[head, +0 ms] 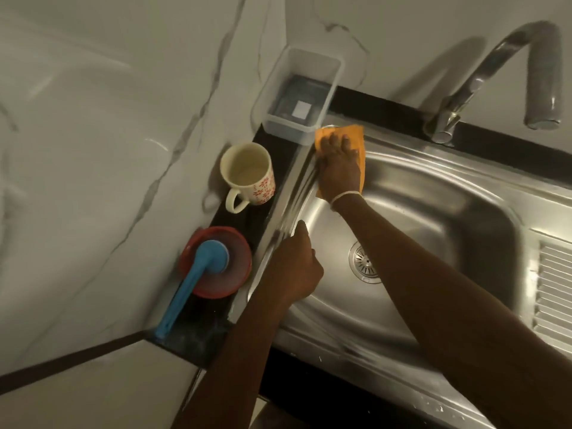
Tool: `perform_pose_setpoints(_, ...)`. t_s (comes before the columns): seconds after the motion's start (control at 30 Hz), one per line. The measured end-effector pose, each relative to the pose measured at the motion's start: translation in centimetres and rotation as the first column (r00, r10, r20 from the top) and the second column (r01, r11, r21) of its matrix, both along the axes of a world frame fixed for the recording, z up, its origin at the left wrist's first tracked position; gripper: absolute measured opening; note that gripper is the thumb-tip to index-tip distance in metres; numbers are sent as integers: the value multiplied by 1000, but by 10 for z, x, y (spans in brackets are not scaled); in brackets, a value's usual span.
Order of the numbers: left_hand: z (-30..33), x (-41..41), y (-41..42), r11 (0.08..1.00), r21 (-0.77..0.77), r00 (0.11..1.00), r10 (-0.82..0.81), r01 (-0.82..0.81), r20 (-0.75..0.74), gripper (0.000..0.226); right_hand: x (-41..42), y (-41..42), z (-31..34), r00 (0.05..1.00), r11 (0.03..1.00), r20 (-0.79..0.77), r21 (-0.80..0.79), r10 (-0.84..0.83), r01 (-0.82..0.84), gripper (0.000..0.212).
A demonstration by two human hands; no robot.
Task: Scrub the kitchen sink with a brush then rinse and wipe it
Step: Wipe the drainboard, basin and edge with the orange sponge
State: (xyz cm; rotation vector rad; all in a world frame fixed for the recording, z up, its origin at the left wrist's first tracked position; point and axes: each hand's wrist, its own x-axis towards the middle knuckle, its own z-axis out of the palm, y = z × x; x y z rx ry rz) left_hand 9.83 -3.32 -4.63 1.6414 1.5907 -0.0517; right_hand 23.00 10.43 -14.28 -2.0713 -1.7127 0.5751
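Flat-fingered, the right hand (339, 167) presses a soft orange cloth (356, 140) on the slippery steel sink (433, 193) rim; left hand (294, 267) loosely braces.

Single head-worn wide-angle view, looking steeply down, close over the sink (433, 187) and left counter edge (247, 224)

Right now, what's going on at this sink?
A person is wiping the steel sink. The right hand presses an orange cloth flat against the sink's far left corner, fingers spread. The left hand rests on the sink's left rim, loosely curled, holding nothing visible. The blue brush lies set aside on a red dish by a mug. No water runs from the tap.
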Motion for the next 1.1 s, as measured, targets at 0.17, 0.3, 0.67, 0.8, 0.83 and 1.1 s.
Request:
perform_pose_setpoints(0.17,3,-20,-10,999,20,999,39,-38,-32,61,-16,-11,-1,997,997,-26,-23,75,-76,50)
perform_pose_setpoints(0.3,7,-31,-11,997,56,997,64,-62,-36,61,-22,-28,9,992,995,-98,-54,82,-87,50)
perform_pose_setpoints(0.67,28,4,85,790,612,1000,-28,30,-14,33,-15,-28,24,986,981,-57,-102,159,-164,41)
perform_pose_setpoints(0.8,18,24,145,782,596,958,-7,184,-286,24,-20,-31,17,989,988,-88,-88,119,-126,47)
perform_pose_setpoints(0.83,16,25,151,766,603,942,-12,224,-335,24,-22,-32,17,989,988,-92,-95,112,-120,49)
perform_pose_setpoints(1.1,9,34,168,683,648,903,-38,337,-429,25,-30,-53,8,980,982,-132,-94,148,-161,51)
